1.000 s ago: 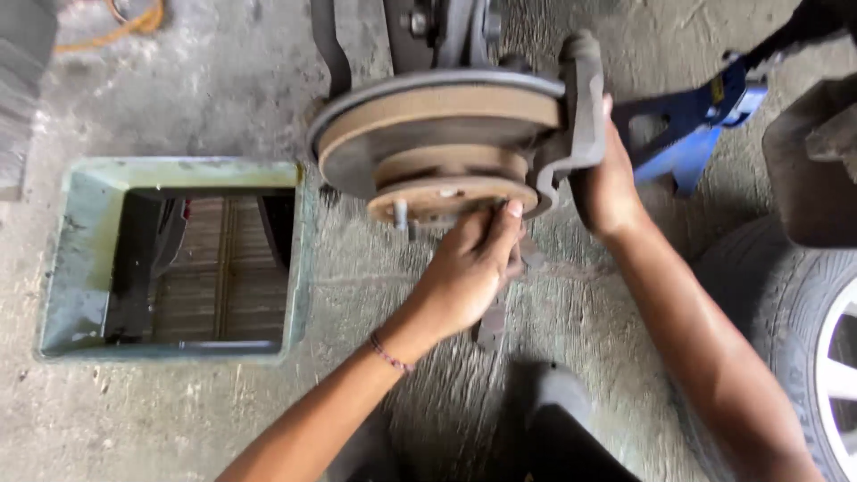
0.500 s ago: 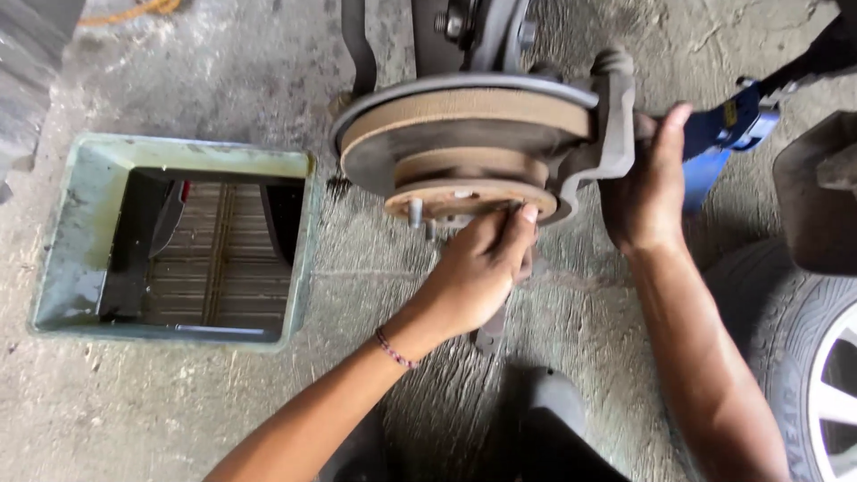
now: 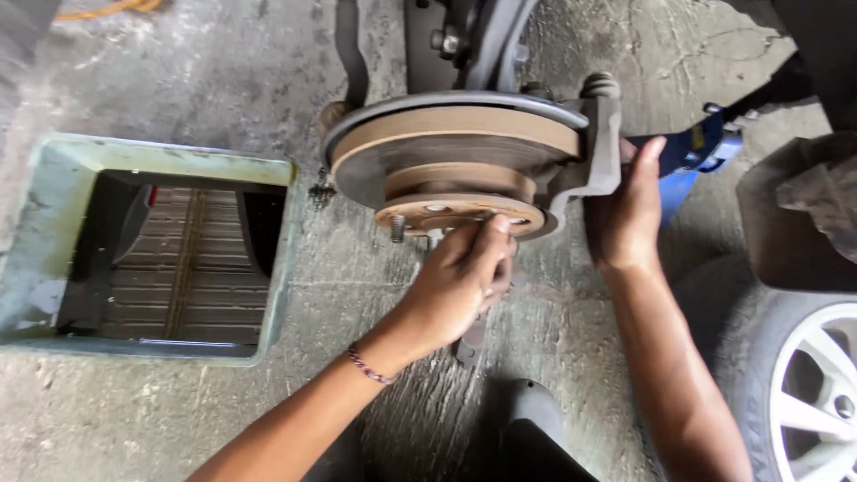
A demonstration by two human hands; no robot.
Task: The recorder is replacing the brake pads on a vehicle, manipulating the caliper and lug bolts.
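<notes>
Head view looks down on a rusty brake disc [image 3: 455,134] on a car hub above the concrete floor [image 3: 223,80]. Left hand [image 3: 460,281] has its fingers curled against the hub's front face [image 3: 460,212], near a stud [image 3: 398,228]; whether it grips anything I cannot tell. Right hand [image 3: 629,214] lies flat and open behind the grey caliper [image 3: 603,147]. Blue jack [image 3: 692,156] stands just beyond, a wheel [image 3: 794,393] at right, a floor drain [image 3: 161,250] at left

Bare forearms, no sleeves; thin beaded bracelet [image 3: 370,367] on left wrist.
</notes>
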